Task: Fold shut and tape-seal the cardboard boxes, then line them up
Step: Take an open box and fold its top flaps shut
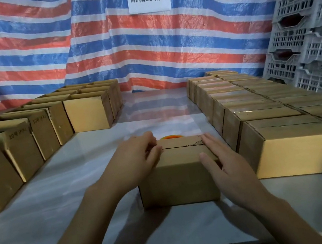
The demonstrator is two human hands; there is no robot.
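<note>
Far left: a row of open boxes [89, 114] stands along the table [60, 184], flaps up, not yet sealed.

Left hand [134, 159]: it rests on the top left edge of the box [177, 180] in work, fingers bent and curled over that edge at the left end of the seam [180, 146]. The grip looks firm.

Box in work: it sits at the centre of the table, close to the person, and its top flaps are down and meet along a dark line. A jagged mark near the right end of the seam may be a cut end of tape, but whether tape covers the seam cannot be told. An orange tape roll [171, 137] lies just behind the box, partly hidden.

Right hand [224, 166]: its fingers are straight and close together, laid flat against the right side and top corner of the box and gripping nothing.

Right: sealed boxes [296, 155] stand in tidy rows, the nearest just beside the right hand.

Judgement: the step is closing and smoothing the top. To do it well:
- Keep even downward pressure at both ends so the flaps stay level and meet without a gap
- Rub any tape flat from the centre outward and down over the edges
- Hold the box square to the finished row before sliding it across
</note>
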